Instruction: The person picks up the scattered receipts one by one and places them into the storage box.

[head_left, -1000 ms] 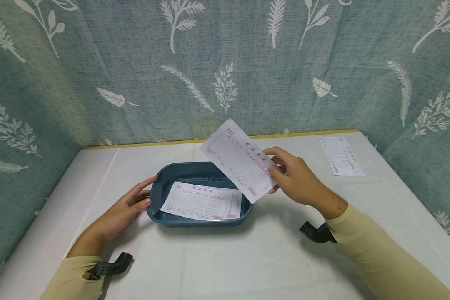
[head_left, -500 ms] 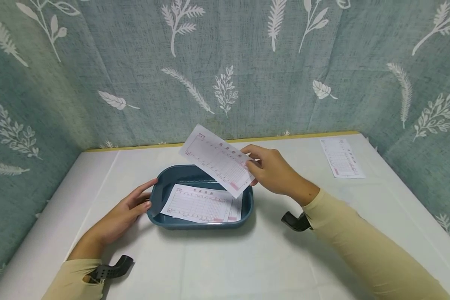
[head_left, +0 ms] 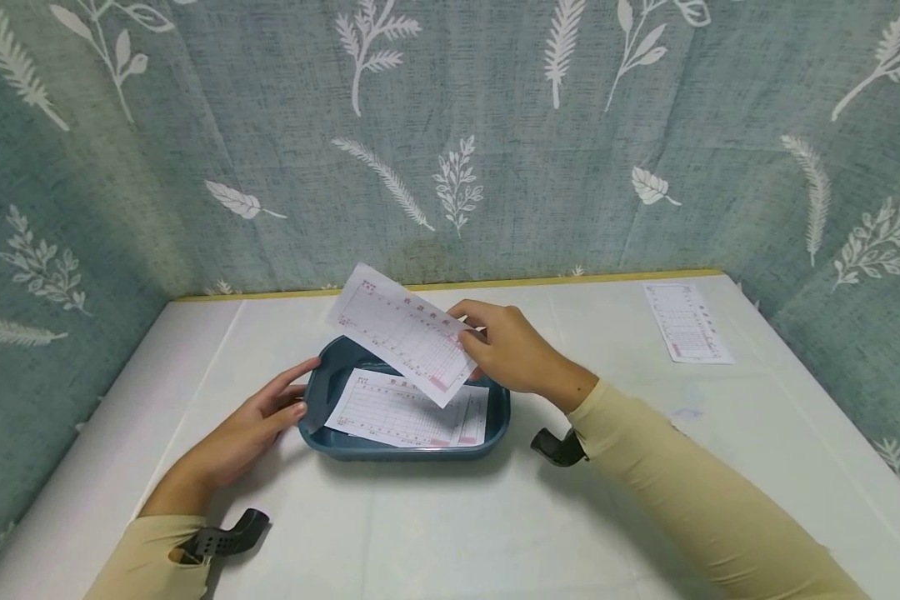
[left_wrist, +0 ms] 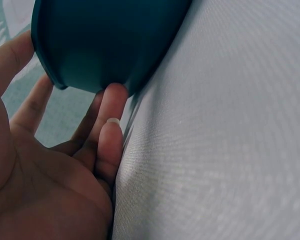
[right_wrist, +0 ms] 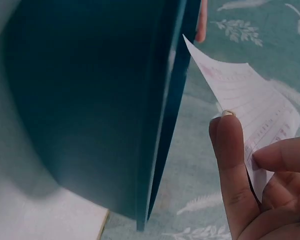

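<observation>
Between thumb and fingers, my right hand (head_left: 513, 350) pinches a white receipt slip (head_left: 397, 329) printed with a red grid. The slip is tilted and held above a dark teal plastic basin (head_left: 405, 454). Inside the basin lie overlapping receipt slips (head_left: 386, 412) of the same kind. My left hand (head_left: 243, 433) touches the basin's left end with its fingertips. In the left wrist view, the left fingers (left_wrist: 112, 102) are spread against the basin's outer wall (left_wrist: 100, 50). The right wrist view shows the held slip (right_wrist: 250, 100) bending beside the basin's rim.
Another receipt slip (head_left: 687, 323) lies flat at the table's far right. A green leaf-patterned cloth (head_left: 450, 167) stands behind the white table (head_left: 450, 525), with a yellow strip (head_left: 607, 278) along the back edge. Black wrist mounts (head_left: 228, 535) hang at both sleeves.
My right hand has moved left with the receipt slip, bringing it from the basin's right end to over its middle. The left hand has stayed at the basin.
</observation>
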### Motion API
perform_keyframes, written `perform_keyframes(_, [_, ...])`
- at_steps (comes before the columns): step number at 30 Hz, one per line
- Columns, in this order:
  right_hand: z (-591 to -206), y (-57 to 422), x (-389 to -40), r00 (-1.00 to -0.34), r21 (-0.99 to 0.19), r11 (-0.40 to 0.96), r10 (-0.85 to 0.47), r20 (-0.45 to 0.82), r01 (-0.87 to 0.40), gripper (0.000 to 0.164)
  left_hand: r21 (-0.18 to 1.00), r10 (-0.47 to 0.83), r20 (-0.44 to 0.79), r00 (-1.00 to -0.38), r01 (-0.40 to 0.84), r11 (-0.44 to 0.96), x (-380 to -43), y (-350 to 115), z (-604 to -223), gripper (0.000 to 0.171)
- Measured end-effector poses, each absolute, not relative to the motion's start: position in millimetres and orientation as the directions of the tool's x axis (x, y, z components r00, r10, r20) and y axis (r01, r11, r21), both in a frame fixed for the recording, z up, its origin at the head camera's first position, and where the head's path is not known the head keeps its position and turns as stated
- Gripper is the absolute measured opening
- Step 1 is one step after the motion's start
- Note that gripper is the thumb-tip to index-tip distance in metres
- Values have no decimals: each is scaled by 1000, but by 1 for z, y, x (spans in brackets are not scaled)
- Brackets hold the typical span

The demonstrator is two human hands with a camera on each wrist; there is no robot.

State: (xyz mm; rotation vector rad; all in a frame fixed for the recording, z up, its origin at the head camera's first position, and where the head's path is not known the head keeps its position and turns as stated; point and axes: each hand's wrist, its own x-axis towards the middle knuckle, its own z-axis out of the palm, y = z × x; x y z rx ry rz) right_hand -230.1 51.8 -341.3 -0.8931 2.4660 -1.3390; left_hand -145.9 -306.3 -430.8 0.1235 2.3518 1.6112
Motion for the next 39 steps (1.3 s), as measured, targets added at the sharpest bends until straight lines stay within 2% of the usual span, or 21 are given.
perform_keyframes(12, [-345, 41, -230, -789, -811, 414, -607, 93, -414, 27, 923, 225, -179, -958, -84, 376, -147, -309, -430, 64])
perform_keyframes(24, [-359, 26, -234, -811, -844, 394, -579, 81, -365, 23, 929, 243, -158, -957, -60, 365, -145, -311, -430, 63])
perform_keyframes(29, [-361, 22, -235, -796, -824, 424, -603, 52, -375, 24, 930, 243, -152, -958, -55, 364, -145, -310, -431, 63])
perform_keyframes(35, [-365, 23, -239, -787, -793, 473, -616, 12, -383, 25, 933, 220, -188, -957, -105, 344, -145, -308, -430, 67])
perform_keyframes(39, [-369, 23, -242, -789, -775, 493, -614, 10, -394, 24, 933, 227, -170, -959, -82, 351, -146, -309, -431, 66])
